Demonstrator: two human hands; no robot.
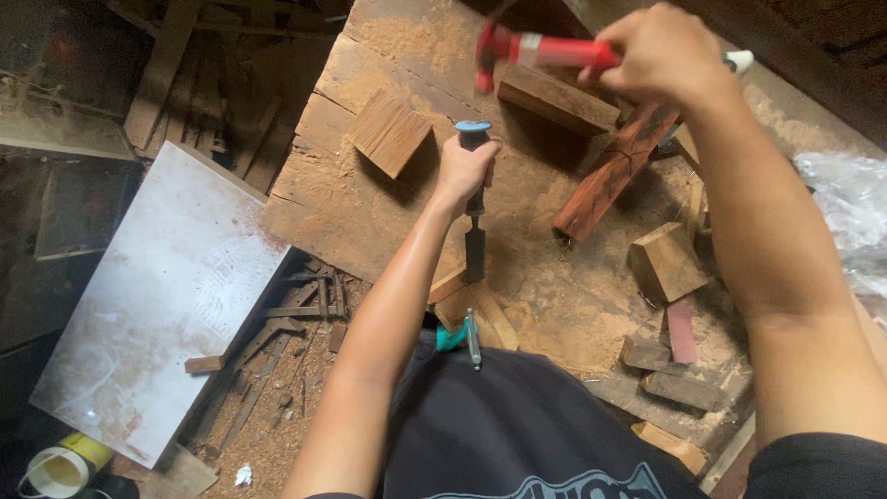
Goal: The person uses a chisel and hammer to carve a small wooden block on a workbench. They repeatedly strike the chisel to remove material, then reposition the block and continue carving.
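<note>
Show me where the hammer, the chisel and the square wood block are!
hammer (554, 51), head view, on its red handle.
chisel (474, 245), head view, on its metal blade.
square wood block (391, 132), head view, on its top face.

A rough woodworking workshop, seen from above. A worn wooden bench (370, 212) is coated in sawdust and strewn with offcut blocks (390, 131) and a reddish timber length (614, 171). Hands work a chisel (474, 208) and a red-handled hammer (540, 51) over it. Below, the dirt floor (277, 434) holds scrap slats, wood chips and a pale dusty board (157, 296).
</note>
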